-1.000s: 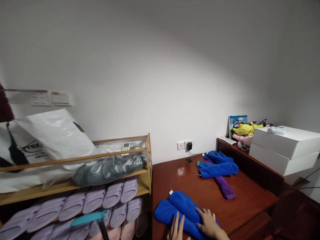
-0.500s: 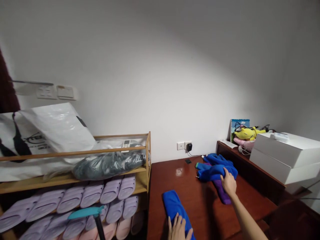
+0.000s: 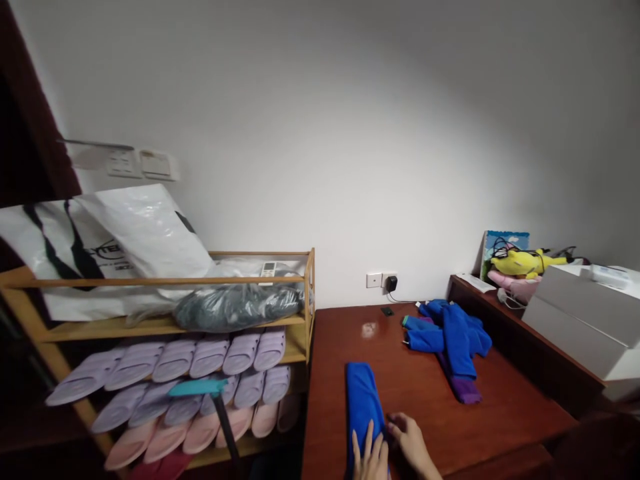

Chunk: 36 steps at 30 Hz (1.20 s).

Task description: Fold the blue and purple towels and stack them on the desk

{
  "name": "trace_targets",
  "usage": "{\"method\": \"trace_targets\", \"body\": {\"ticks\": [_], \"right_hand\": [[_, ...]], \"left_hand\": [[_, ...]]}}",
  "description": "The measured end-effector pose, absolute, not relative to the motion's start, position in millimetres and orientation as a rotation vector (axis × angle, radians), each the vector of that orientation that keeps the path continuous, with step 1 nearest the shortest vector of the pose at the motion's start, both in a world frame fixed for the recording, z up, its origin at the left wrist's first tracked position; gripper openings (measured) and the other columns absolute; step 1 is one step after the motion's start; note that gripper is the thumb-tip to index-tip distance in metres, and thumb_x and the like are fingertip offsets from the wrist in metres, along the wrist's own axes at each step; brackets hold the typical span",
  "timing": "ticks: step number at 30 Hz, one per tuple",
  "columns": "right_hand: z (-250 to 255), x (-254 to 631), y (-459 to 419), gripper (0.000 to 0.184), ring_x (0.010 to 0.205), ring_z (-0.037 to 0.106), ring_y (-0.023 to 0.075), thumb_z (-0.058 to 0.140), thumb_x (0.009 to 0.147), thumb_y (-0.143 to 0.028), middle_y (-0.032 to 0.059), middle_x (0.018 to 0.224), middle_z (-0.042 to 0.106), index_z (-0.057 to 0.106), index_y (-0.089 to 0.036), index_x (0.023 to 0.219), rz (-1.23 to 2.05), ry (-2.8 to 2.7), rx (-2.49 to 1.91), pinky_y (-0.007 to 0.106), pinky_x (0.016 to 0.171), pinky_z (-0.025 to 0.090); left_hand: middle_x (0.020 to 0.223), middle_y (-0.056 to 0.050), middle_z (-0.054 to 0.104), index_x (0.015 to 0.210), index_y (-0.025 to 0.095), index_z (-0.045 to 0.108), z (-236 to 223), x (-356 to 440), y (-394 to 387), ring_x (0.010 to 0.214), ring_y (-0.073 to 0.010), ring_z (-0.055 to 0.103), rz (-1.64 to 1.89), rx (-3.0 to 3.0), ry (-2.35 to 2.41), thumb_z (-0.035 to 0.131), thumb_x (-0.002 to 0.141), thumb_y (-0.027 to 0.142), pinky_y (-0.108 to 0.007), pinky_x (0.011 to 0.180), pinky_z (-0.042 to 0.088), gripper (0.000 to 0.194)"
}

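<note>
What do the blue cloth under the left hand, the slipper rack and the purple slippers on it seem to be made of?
Blue cloth: soft, matte fabric, perhaps microfibre or fleece; it shows no shine.
Slipper rack: wood or bamboo, judging by its pale yellow-brown slats.
Purple slippers: probably moulded foam or rubber, smooth with ridged straps.

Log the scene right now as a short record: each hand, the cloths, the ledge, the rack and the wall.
Left hand: spread on the near blue cloth
Right hand: beside that cloth's right edge, fingers bent; grip unclear
Far pile: blue cloths over a purple one, on the desk
Right ledge: white boxes, yellow plush toy
Left rack: white bag, lilac slippers, pink slippers
Wall: black plug
</note>
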State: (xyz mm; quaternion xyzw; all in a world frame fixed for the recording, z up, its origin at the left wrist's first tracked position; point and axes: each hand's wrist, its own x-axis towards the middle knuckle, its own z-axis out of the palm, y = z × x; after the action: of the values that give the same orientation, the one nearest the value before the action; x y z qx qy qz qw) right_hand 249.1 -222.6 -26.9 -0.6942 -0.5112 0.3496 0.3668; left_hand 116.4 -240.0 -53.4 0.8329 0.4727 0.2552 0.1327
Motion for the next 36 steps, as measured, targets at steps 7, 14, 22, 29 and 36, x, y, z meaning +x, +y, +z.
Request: {"method": "trace_targets", "body": {"ticks": [7, 14, 22, 29, 36], "right_hand": [[-26, 219, -212, 0.032, 0.046, 0.058, 0.0171, 0.053, 0.063, -0.048, 0.0033, 0.057, 0.061, 0.057, -0.017, 0.072, 1.076, -1.138, -1.756, 0.028, 0.044, 0.044], [25, 225, -208, 0.038, 0.085, 0.061, 0.0230, 0.051, 0.070, -0.040, 0.0087, 0.085, 0.068, 0.064, -0.015, 0.096, 0.866, -1.187, -1.647, 0.037, 0.084, 0.046], [45, 208, -237, 0.053, 0.111, 0.056, 0.0208, 0.048, 0.082, -0.043, 0.0083, 0.122, 0.061, 0.047, -0.023, 0.131, 1.044, -1.846, -1.489, 0.038, 0.096, 0.041], [-6, 204, -254, 0.050, 0.135, 0.030, 0.0260, 0.040, 0.085, -0.036, 0.0057, 0.148, 0.033, 0.040, -0.033, 0.136, 0.514, -2.096, -1.806, 0.055, 0.109, 0.018], [-23, 258, -246, 0.048, 0.135, 0.032, 0.0250, 0.030, 0.088, -0.044, 0.0030, 0.147, 0.035, 0.048, -0.031, 0.130, 0.146, -1.988, -2.106, 0.055, 0.108, 0.021]], "left_hand": [[0.102, -0.007, 0.066, 0.088, 0.023, 0.061, 3, 86, -250, 0.103, -0.0212, 0.059, 0.883, 2.176, 1.268, 0.032, 0.089, 0.022, -0.045, 0.097, 0.043, 0.029], [0.103, -0.006, 0.065, 0.100, 0.022, 0.055, 18, 97, -240, 0.099, -0.0187, 0.060, 1.111, 1.583, 1.155, 0.037, 0.088, 0.045, -0.031, 0.088, 0.048, 0.031], [0.115, -0.011, 0.060, 0.107, 0.020, 0.052, 29, 25, -212, 0.111, -0.0248, 0.054, 1.527, 1.318, 1.496, 0.036, 0.085, 0.049, -0.042, 0.098, 0.042, 0.040], [0.140, -0.006, 0.047, 0.131, 0.020, 0.049, 7, 53, -248, 0.129, -0.0223, 0.040, 0.682, 2.277, 1.298, 0.034, 0.088, 0.031, -0.040, 0.108, 0.034, 0.046], [0.152, 0.002, 0.016, 0.142, 0.033, 0.015, -34, 45, -237, 0.139, -0.0283, 0.018, 0.355, 2.371, 1.391, 0.036, 0.088, 0.053, -0.056, 0.113, 0.016, 0.062]]}}
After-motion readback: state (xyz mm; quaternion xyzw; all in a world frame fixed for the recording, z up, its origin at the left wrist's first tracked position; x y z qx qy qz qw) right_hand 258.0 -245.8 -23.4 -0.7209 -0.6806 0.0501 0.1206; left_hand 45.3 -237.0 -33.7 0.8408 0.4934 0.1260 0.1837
